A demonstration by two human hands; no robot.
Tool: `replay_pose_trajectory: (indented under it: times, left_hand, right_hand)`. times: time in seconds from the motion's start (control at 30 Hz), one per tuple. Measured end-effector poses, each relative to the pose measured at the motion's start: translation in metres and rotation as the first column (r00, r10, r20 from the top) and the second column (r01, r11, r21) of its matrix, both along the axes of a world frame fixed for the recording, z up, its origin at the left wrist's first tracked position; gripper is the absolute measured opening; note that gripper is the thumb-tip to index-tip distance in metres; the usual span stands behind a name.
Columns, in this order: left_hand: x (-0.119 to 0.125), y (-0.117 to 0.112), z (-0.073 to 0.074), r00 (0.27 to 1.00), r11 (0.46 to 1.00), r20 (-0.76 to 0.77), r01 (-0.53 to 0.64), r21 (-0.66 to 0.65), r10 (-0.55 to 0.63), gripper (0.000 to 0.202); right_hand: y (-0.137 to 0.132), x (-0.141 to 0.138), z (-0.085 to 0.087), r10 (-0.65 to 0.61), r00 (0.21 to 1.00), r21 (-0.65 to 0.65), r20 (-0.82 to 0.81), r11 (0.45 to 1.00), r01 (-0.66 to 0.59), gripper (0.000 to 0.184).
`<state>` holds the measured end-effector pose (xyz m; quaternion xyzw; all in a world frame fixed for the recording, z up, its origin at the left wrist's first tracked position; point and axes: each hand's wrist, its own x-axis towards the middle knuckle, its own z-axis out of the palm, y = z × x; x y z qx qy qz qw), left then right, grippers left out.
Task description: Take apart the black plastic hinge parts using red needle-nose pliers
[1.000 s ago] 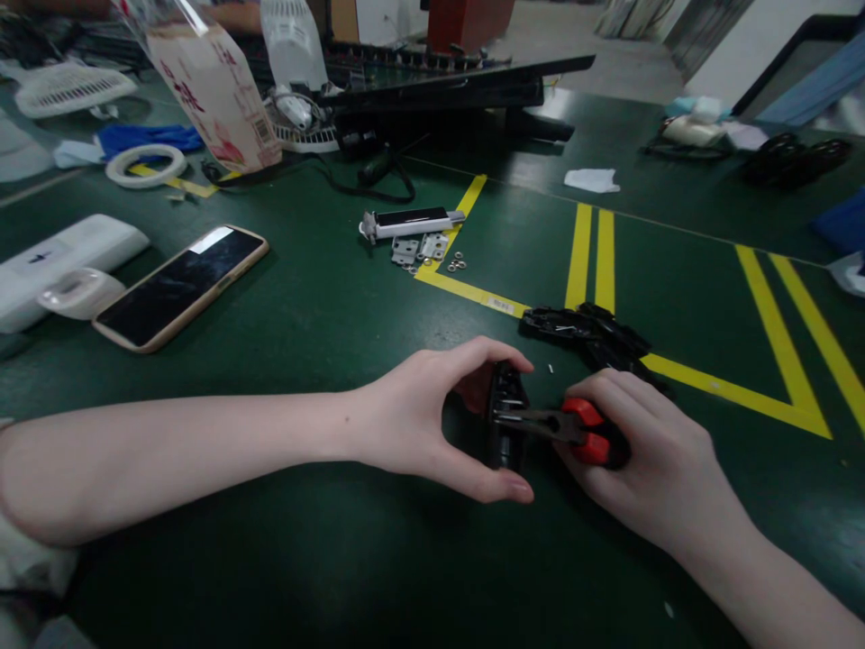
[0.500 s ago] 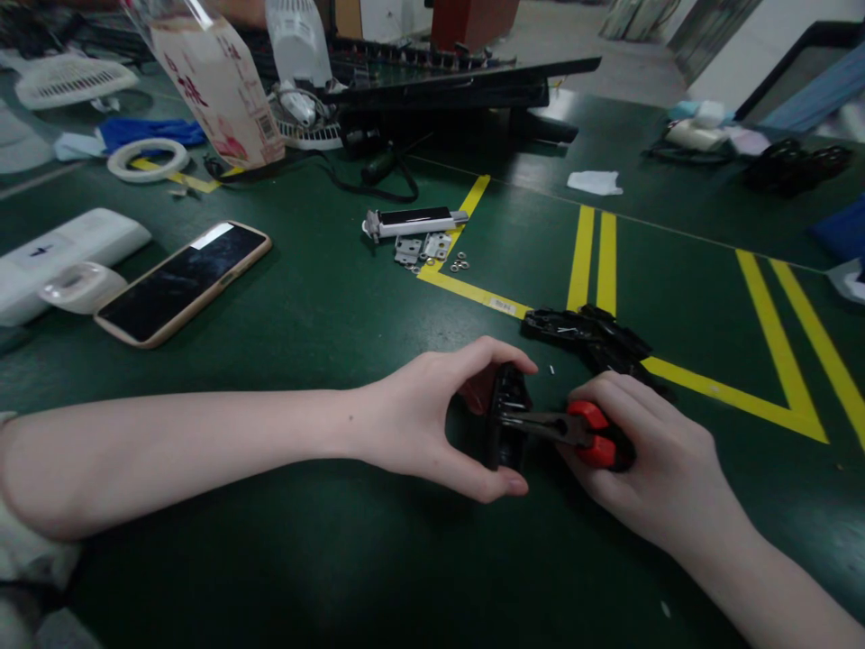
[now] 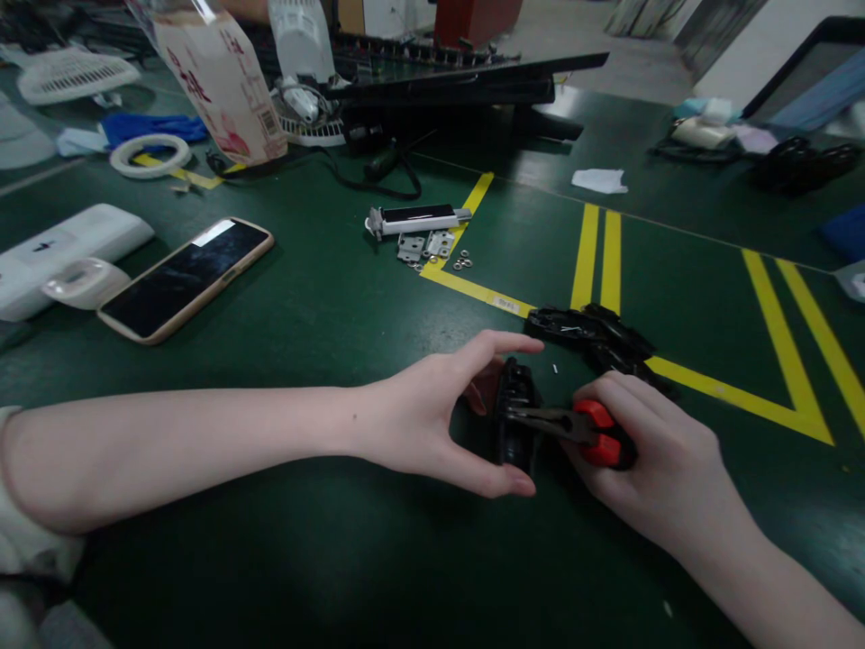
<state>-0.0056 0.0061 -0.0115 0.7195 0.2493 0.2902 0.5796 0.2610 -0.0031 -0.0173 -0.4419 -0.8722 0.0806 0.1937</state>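
Note:
My left hand (image 3: 439,415) is curved around a small black plastic part (image 3: 517,424), the thumb at its lower end and the index finger stretched out above it. The other fingers are partly hidden behind the part. In my right hand (image 3: 655,460) are long-nose pliers (image 3: 560,424) with red and black handles, fingers wrapped round the grips. Their dark jaws point left and reach the ribbed face of the part; whether they pinch anything there is too small to tell. More black plastic pieces (image 3: 587,333) lie just beyond my right hand, near a tiny light sliver (image 3: 555,369).
On the green table (image 3: 304,559) are a phone (image 3: 186,279), a white device (image 3: 74,252), a tape roll (image 3: 150,155) and a printed bag (image 3: 220,90). Metal brackets (image 3: 425,245) and small rings (image 3: 463,260) lie beside a white-and-black strip (image 3: 419,219). Long black panels (image 3: 459,86) stand behind.
The black part has turned slightly, showing more of its ribbed face. My left index finger has straightened and lifted from its upper end. The pliers stay against the part; the view shifted slightly.

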Motion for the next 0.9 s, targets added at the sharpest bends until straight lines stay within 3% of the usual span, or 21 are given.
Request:
replay_pose_trajectory:
  times: [0.13,0.47,0.73,0.9]
  left_hand:
    - [-0.001,0.0025,-0.0004,0.999,1.0,-0.039,0.012,0.026,-0.011,0.092]
    - [0.0001,0.0024,0.0033,0.998,0.999,-0.049,-0.047,-0.022,0.046,0.07]
    - [0.0003,0.0018,0.0036,0.998,0.997,-0.043,-0.048,-0.057,0.046,0.071]
    - [-0.0003,0.0011,0.001,0.999,0.999,-0.026,-0.035,0.025,0.036,0.072]
  right_hand:
    - [0.0009,0.001,0.0028,0.031,0.998,0.008,0.047,0.999,-0.031,0.012]
    - [-0.003,0.0001,-0.0008,-0.01,0.999,0.011,0.042,1.0,0.01,0.013]
    - [-0.001,0.0023,0.0012,0.024,0.996,0.015,0.081,1.0,-0.025,0.013]
    - [0.0,0.0022,0.0009,0.041,0.997,-0.003,0.073,0.999,-0.041,0.013]
